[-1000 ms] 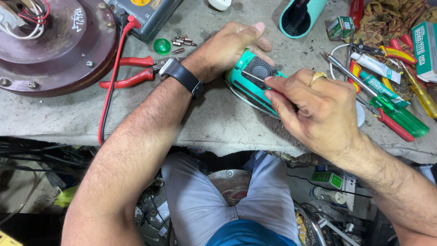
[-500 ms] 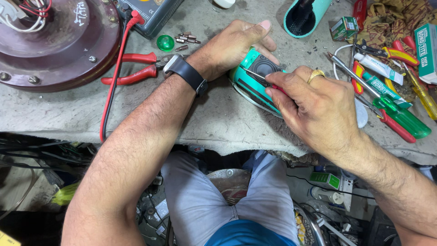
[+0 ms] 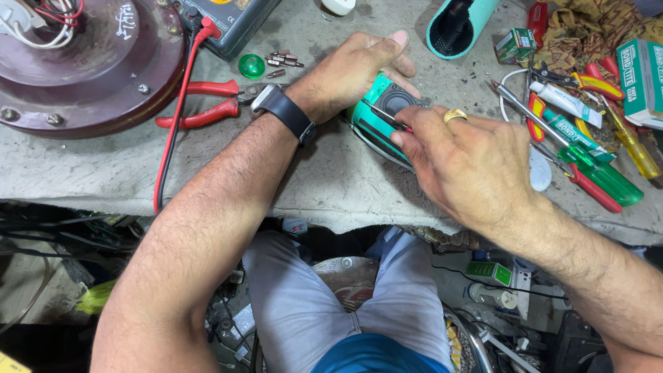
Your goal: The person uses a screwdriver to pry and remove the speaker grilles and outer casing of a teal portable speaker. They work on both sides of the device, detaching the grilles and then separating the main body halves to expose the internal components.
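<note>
A small teal and black device [image 3: 378,114] with a round speaker grille lies on the grey workbench [image 3: 207,176]. My left hand [image 3: 356,72], with a black watch on the wrist, rests over its far side and holds it steady. My right hand [image 3: 469,162], wearing a gold ring, grips a thin screwdriver [image 3: 387,116] whose metal tip touches the device's top edge. Most of the screwdriver's handle is hidden in my fist.
Red-handled pliers [image 3: 207,103], a green button [image 3: 251,65] and loose screw bits lie at the left, beside a maroon round motor housing [image 3: 83,62]. A meter [image 3: 228,21] with a red lead sits at the back. Screwdrivers, glue tubes and boxes crowd the right.
The view has shifted slightly. My right hand has moved the screwdriver tip a little along the device. My left hand keeps its hold.
</note>
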A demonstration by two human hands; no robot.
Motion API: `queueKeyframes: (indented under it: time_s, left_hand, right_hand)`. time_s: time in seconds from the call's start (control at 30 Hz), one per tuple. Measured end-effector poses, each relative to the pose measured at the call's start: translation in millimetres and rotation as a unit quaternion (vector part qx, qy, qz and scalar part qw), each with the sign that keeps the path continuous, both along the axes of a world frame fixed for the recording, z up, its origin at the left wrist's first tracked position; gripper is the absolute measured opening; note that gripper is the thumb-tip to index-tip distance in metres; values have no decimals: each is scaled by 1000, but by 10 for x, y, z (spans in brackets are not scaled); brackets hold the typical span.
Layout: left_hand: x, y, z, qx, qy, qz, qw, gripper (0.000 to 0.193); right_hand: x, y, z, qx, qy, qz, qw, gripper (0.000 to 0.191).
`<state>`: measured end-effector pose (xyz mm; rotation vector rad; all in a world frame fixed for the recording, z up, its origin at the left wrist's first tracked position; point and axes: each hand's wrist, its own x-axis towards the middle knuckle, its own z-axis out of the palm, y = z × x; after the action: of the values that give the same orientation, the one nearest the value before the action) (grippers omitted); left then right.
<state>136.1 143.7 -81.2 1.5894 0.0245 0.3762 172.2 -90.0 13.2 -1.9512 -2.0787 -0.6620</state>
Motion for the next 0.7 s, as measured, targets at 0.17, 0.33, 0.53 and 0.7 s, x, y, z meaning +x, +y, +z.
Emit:
queueKeyframes:
  time_s: [0.17,0.33,0.53,0.7]
  left_hand:
    - [-23,-18,0,22,-2,21,1000,67]
    - [-43,-43,19,43,-13,33,998,68]
    - [-62,-76,33,27,-11,39,999,68]
    - [-54,-93,30,17,-17,42,999,69]
  right_hand:
    - [24,54,36,-37,25,-26,999,18]
    - [55,65,93,-38,36,10,999,29]
    - [58,44,91,-7,34,8,999,23]
    - [56,86,55,-62,-62,-95,992,31]
